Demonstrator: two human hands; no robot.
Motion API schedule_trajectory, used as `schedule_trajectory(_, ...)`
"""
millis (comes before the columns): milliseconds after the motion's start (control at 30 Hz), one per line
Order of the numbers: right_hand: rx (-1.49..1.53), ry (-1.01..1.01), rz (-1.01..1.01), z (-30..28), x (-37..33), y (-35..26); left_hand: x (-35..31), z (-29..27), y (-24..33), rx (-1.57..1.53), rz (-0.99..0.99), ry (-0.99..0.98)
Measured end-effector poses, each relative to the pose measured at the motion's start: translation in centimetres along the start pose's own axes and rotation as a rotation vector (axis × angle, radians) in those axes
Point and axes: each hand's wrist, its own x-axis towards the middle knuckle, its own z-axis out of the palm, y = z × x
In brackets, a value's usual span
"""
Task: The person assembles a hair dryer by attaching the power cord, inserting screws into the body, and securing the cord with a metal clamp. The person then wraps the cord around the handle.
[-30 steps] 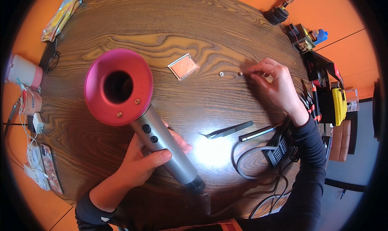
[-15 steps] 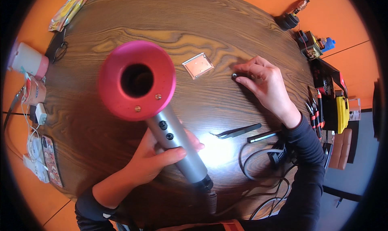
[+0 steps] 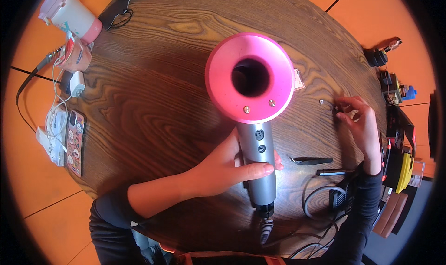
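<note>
A hair dryer with a pink ring-shaped head (image 3: 220, 86) and a grey handle (image 3: 265, 172) stands tilted toward me over the table. Two round metal buttons show on the lower part of its head. My left hand (image 3: 227, 165) is wrapped round the handle, thumb across its front. Off to the right, my right hand (image 3: 362, 121) is low over the table with thumb and fingertips drawn together. Something tiny may be between them; I cannot make it out. A small shiny metal piece (image 3: 321, 101) lies just left of those fingertips. Behind the dryer's head, a small clear tray (image 3: 299, 79) is mostly hidden.
Dark tweezers (image 3: 313, 161) and a flat black bar (image 3: 334, 172) lie right of the handle, beside a looped grey cable (image 3: 309, 202). A phone (image 3: 75, 142), white charger (image 3: 77, 84) and tumbler (image 3: 74, 16) line the left edge. A yellow-black tool (image 3: 405, 172) is at right.
The view has shifted, and the dryer now appears further right, covering most of the clear tray. My right hand has drawn away rightward from the small metal piece. The left hand keeps its grip.
</note>
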Motion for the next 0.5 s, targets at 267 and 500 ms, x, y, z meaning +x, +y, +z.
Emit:
schedule_trajectory(267, 0.024, -0.053, -0.01, -0.6, 0.0, 0.7, 0.1, -0.1, 0.0, 0.006, -0.016, 0.04)
schedule_trajectory(500, 0.132, -0.038, 0.03, -0.1, 0.1, 1.1, -0.1, 0.0, 0.0, -0.009, -0.036, 0.056)
